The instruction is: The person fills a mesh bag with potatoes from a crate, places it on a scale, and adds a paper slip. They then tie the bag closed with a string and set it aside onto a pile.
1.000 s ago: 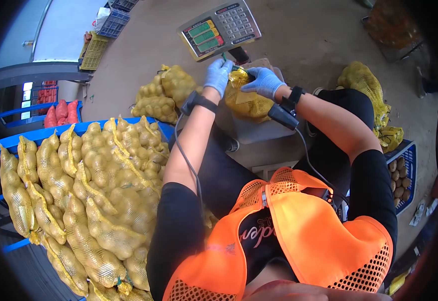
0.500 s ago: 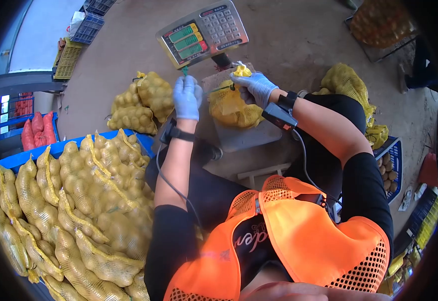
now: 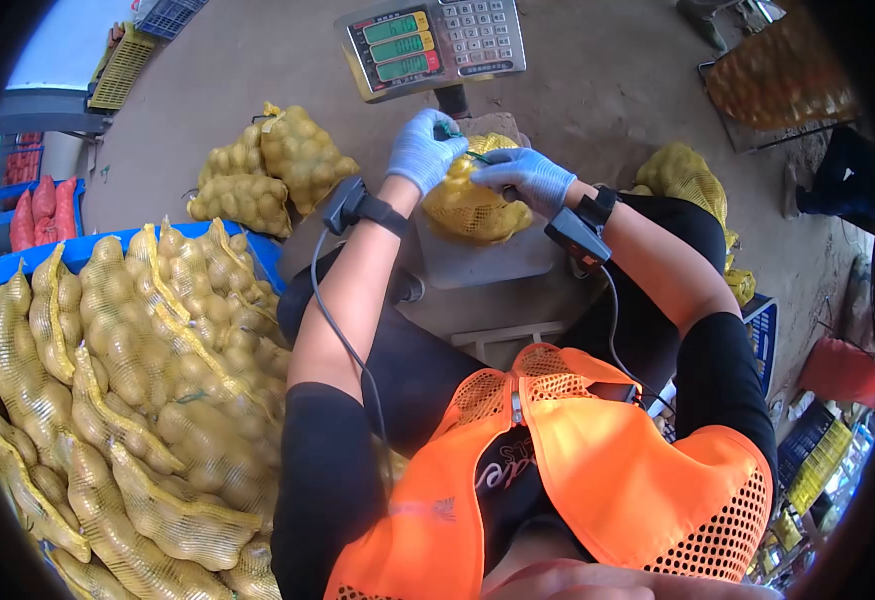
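A yellow mesh bag of potatoes (image 3: 475, 212) sits on the platform of a scale (image 3: 487, 262), between my knees. My left hand (image 3: 425, 152), in a pale blue-white glove, is closed on a thin green tie string (image 3: 478, 157) at the bag's upper left. The string stretches across to my right hand (image 3: 529, 180), gloved alike, whose thumb and fingers pinch at its other end beside the bag's top. My fingers partly cover the bag's neck. Beyond my hands stands the scale's display panel (image 3: 437, 45) with lit green readouts and a keypad.
Many filled mesh bags (image 3: 147, 360) lie in a blue bin (image 3: 262, 255) at my left. Several more potato bags (image 3: 302, 158) rest on the floor ahead. Another yellow bag (image 3: 687, 180) is beyond my right knee, near a blue crate (image 3: 760, 335). A person's dark-clothed leg (image 3: 842, 180) shows far right.
My right hand has let go of the bag's gathered neck and now pinches by the string. Both hands have come closer together over the bag. The view has shifted.
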